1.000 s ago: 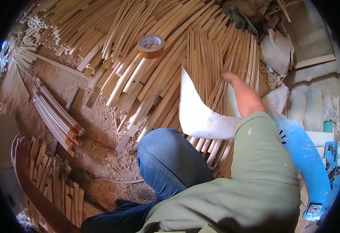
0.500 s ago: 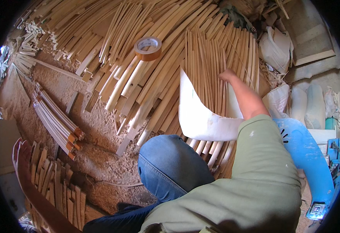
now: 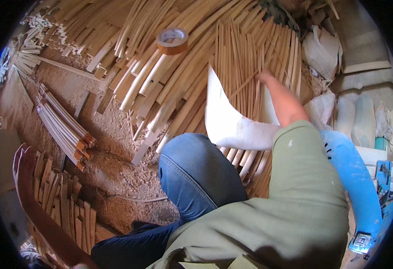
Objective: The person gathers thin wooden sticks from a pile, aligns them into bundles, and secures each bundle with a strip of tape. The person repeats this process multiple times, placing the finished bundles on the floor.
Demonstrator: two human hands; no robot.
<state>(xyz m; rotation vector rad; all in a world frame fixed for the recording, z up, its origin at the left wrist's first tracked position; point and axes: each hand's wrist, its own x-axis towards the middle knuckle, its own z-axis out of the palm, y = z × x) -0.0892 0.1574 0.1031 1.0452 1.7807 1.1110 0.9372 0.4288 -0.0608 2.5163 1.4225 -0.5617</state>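
My right hand (image 3: pixel 264 76) is closed around the end of a thin wooden stick (image 3: pixel 243 85), which slants across a row of similar sticks (image 3: pixel 232 58). These lie on a white curved sheet (image 3: pixel 241 132) on top of a large stack of long wooden strips (image 3: pixel 178 89). Part of the stick within the fingers is hidden. At the far left, my left hand (image 3: pixel 24 161) is raised with its fingers stretched out, holding nothing. It is beside a pile of short wooden pieces (image 3: pixel 62 197).
A roll of brown tape (image 3: pixel 172 41) rests on the strips. Taped bundles of sticks (image 3: pixel 64 127) lie on the sawdust-covered floor (image 3: pixel 124 175). A blue curved panel (image 3: pixel 349 170) stands at the right, near white sacks (image 3: pixel 322 51). A cable (image 3: pixel 138 199) runs behind my knee.
A stick at my right hand now slants to the left across the others. The whole view has tilted down slightly, so things sit higher in it. My left hand stays raised and open.
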